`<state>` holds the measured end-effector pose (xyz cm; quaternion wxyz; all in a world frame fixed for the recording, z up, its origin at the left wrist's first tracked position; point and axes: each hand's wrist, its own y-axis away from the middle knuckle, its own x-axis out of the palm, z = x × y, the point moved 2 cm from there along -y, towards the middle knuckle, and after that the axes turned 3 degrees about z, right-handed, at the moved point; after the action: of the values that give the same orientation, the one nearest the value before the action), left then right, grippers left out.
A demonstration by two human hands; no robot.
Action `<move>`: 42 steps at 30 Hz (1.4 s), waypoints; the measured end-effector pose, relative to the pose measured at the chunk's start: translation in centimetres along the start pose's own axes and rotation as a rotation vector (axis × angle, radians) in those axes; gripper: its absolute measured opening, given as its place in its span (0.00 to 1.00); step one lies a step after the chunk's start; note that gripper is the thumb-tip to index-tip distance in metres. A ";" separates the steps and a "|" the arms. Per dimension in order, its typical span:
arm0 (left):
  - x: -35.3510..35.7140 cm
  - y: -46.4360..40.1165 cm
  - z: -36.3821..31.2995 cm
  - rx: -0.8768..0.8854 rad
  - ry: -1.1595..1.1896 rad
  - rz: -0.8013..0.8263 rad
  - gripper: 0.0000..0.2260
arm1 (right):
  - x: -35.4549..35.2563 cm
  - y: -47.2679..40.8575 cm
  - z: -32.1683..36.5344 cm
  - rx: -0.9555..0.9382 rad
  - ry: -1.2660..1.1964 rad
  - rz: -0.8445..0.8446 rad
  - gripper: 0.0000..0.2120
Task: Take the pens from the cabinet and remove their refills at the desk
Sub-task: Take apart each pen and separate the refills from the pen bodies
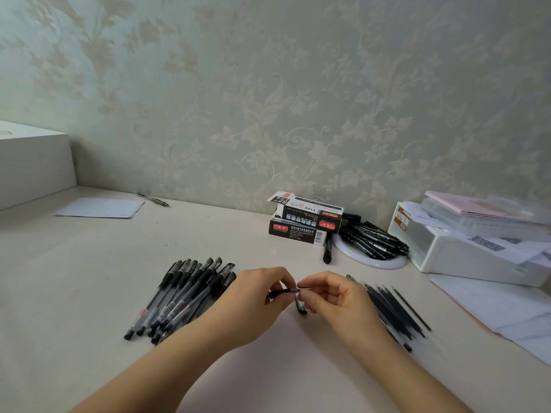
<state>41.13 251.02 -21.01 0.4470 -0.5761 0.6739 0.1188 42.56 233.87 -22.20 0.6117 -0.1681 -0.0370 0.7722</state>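
Left hand: your left hand [256, 296] curls its fingers round a black pen [283, 292] and holds it level, so the other hand can work on its end.
Right hand: your right hand [331, 296] pinches the tip end of that same pen with fingertips. A small dark piece [301, 307] hangs under these fingers; it may be the pen's cap or front part, but it is too blurred to be sure.
Pens: the pile of whole pens [182, 296] lies at 9 o'clock from your hands, close by, so the left hand can grab the next one fast.
Refills: the thin black refills [393, 308] lie at 3 o'clock, just beside the right hand, so a pulled one can drop there.
Boxes: two pen boxes [301, 225] sit at 12 o'clock by the wall, with more black pens [372, 238] next to them on a white ring.
Papers: loose papers [492, 305] and a white tray [465, 254] crowd the 2 o'clock side.
Room: the desk [89, 278] is bare toward 6 o'clock and far left, so I think that is the best place to move.
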 end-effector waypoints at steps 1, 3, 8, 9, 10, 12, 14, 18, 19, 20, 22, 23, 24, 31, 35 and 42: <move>0.0 0.0 0.1 -0.011 0.014 -0.003 0.03 | -0.1 0.0 0.0 0.002 0.002 -0.004 0.08; 0.0 0.1 0.1 -0.010 0.011 -0.005 0.02 | -0.2 0.0 -0.1 0.000 0.017 -0.010 0.08; -0.3 -0.1 -0.4 0.096 -0.088 0.009 0.02 | -0.4 0.0 -0.4 -0.004 0.111 0.044 0.03; -0.3 -0.1 -0.5 0.111 -0.090 0.004 0.02 | -0.4 0.0 -0.4 -0.012 0.151 0.051 0.05; -0.3 -0.1 -0.6 0.122 -0.088 -0.001 0.02 | -0.3 0.0 -0.4 -0.018 0.198 0.050 0.09; -0.3 0.0 -0.7 0.135 -0.084 -0.005 0.02 | -0.3 0.0 -0.4 -0.016 0.298 0.027 0.18; -0.2 0.0 -0.7 0.135 -0.087 -0.004 0.02 | -0.3 0.1 -0.2 -0.015 0.355 0.001 0.24; -0.4 -0.1 -0.3 0.095 -0.082 -0.024 0.03 | -0.6 0.0 0.0 -0.041 0.331 0.014 0.10; -0.4 -0.1 -0.2 0.089 -0.078 -0.025 0.03 | -0.6 0.0 0.0 -0.048 0.318 0.027 0.05; -0.4 -0.1 -0.2 0.088 -0.074 -0.022 0.03 | -0.6 -0.1 -0.1 -0.052 0.313 0.037 0.03; -0.2 -0.1 -0.3 0.099 -0.071 -0.006 0.03 | -0.6 0.0 -0.1 -0.042 0.307 0.039 0.07; -0.1 0.0 -0.4 0.105 -0.072 0.003 0.03 | -0.6 0.0 -0.1 -0.035 0.303 0.036 0.09; 0.0 0.0 -0.4 0.108 -0.072 0.012 0.03 | -0.6 0.1 -0.1 -0.027 0.306 0.031 0.12; -0.2 -0.2 -0.2 0.094 -0.064 -0.016 0.03 | -0.7 0.0 0.0 -0.067 0.346 0.069 0.07; -0.2 -0.1 -0.4 0.114 -0.072 -0.005 0.02 | -0.5 0.3 -0.1 -0.045 0.370 0.089 0.17; -0.2 -0.1 -0.3 0.070 -0.068 -0.009 0.02 | -0.5 0.2 0.2 -0.083 0.366 0.103 0.04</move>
<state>41.06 250.91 -20.70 0.4900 -0.5589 0.6595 0.1125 42.41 233.43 -21.93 0.5603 -0.3323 0.0518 0.7569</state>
